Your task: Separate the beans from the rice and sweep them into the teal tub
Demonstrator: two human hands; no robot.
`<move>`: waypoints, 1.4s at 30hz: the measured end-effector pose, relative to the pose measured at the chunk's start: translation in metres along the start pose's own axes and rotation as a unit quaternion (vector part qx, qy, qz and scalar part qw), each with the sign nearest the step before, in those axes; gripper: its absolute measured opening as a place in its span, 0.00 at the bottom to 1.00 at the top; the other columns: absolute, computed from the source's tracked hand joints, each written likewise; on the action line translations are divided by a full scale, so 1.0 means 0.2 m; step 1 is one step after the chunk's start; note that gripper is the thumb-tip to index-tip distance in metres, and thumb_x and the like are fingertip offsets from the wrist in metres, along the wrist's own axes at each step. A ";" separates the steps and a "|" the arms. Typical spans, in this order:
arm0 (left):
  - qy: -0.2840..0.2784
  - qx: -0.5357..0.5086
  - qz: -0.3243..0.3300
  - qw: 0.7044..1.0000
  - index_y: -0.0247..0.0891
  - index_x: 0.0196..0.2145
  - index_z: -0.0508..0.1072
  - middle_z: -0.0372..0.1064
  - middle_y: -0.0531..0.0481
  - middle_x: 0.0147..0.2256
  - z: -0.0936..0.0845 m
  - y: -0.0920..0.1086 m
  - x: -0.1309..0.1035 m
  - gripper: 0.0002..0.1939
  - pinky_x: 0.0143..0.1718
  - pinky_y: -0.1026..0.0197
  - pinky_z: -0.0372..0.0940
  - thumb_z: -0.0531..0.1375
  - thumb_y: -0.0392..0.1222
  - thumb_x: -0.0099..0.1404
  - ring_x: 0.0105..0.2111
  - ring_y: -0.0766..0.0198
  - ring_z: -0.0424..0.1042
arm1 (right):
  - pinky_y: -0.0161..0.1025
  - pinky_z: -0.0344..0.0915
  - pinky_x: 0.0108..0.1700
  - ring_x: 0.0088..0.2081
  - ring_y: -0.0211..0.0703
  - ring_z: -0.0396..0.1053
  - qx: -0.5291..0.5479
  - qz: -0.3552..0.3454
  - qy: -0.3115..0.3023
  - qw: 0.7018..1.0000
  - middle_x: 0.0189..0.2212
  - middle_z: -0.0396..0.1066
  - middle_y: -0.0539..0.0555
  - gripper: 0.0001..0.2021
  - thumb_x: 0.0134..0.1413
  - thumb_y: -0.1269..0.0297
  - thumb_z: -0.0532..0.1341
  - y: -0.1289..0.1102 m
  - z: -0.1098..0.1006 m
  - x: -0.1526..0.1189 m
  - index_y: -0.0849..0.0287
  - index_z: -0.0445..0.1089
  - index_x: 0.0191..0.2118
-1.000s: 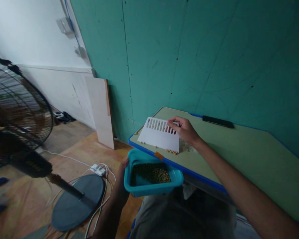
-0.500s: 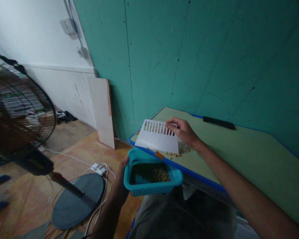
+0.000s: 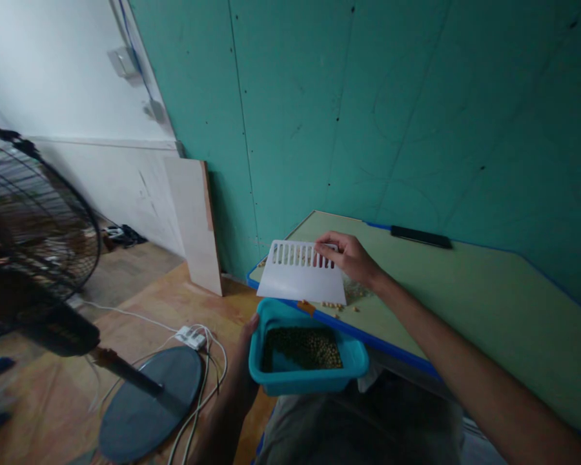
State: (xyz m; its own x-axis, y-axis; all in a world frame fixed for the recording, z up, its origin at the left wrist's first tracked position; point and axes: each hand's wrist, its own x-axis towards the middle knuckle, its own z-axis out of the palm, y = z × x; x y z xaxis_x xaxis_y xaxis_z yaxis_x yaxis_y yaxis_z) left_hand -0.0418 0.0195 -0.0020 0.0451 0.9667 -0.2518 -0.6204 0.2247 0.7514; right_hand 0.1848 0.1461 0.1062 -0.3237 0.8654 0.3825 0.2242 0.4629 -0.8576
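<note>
head cam | worn on head | faces forward-down | near table (image 3: 465, 290) corner, teal wall behind

Looks like a plain, makeshift workroom rather than a furnished home: bare teal wallboard (image 3: 368, 116) with visible seams and screw dots, meeting a white wall (image 3: 53, 77). Holds a green-topped desk (image 3: 465, 290) edged in blue, pushed against the boards, with a loose plywood panel (image 3: 193, 219) leaning beside it. Shows a standing fan (image 3: 39, 258) and a power strip (image 3: 190, 334) with trailing cables on the worn orange floor (image 3: 140, 290).
</note>
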 end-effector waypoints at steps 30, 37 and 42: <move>-0.019 -0.011 -0.029 0.999 0.37 0.48 0.81 0.84 0.45 0.42 0.07 -0.12 -0.02 0.27 0.58 0.49 0.67 0.68 0.58 0.59 0.52 0.44 0.78 | 0.40 0.68 0.32 0.29 0.44 0.73 -0.017 0.031 0.196 0.980 0.28 0.77 0.53 0.16 0.53 0.48 0.67 0.02 -0.24 -0.13 0.57 0.73 0.38; 0.014 0.000 -0.032 0.999 0.37 0.43 0.82 0.84 0.46 0.40 0.07 -0.11 -0.05 0.24 0.60 0.49 0.65 0.67 0.59 0.60 0.52 0.45 0.77 | 0.41 0.66 0.30 0.28 0.46 0.73 -0.025 0.048 0.210 0.976 0.29 0.77 0.55 0.17 0.54 0.47 0.67 0.06 -0.29 -0.25 0.56 0.72 0.38; -0.011 0.008 -0.022 1.000 0.37 0.44 0.82 0.84 0.46 0.41 0.07 -0.09 -0.04 0.23 0.58 0.50 0.66 0.66 0.59 0.60 0.52 0.45 0.78 | 0.41 0.67 0.31 0.28 0.45 0.73 -0.047 0.046 0.196 0.978 0.28 0.76 0.53 0.16 0.54 0.48 0.67 0.06 -0.25 -0.24 0.56 0.73 0.37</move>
State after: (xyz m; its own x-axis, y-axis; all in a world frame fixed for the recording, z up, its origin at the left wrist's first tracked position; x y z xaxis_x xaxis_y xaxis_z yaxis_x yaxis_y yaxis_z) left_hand -0.0211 0.0095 -0.0047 0.0886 0.9585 -0.2710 -0.6044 0.2680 0.7503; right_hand 0.2483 0.1189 0.0951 0.0746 0.9029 0.4233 0.3252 0.3792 -0.8663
